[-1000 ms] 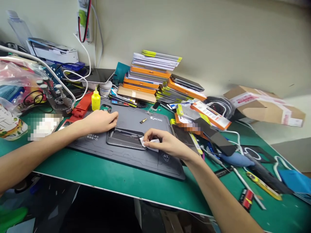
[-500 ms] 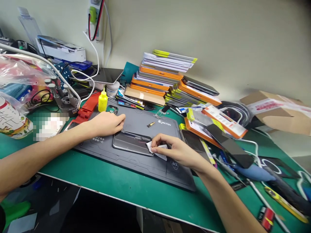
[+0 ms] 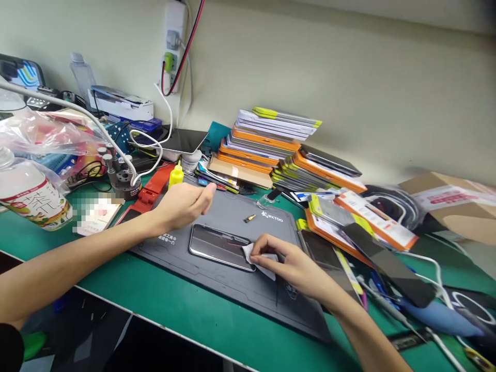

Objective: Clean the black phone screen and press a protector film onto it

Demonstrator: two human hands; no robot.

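Note:
A dark phone (image 3: 219, 245) lies flat on a grey work mat (image 3: 217, 281) on the green table. My right hand (image 3: 289, 263) pinches a small white wipe (image 3: 259, 256) against the phone's right end. My left hand (image 3: 182, 204) hovers just above the phone's upper left corner, fingers loosely curled and thumb out, with nothing visible in it. A small brass-coloured part (image 3: 250, 218) lies on the mat beyond the phone.
Stacked orange and grey boxes (image 3: 267, 144) stand behind the mat. A yellow bottle (image 3: 176, 175), a red tool (image 3: 149, 191) and a metal fixture (image 3: 122, 178) sit at left, with a drink bottle (image 3: 33, 196). Phones, cables and tools crowd the right. The table's front edge runs below.
My left hand has lifted off the phone's corner. My right hand keeps the wipe on the phone's right end. The camera has tilted up and left.

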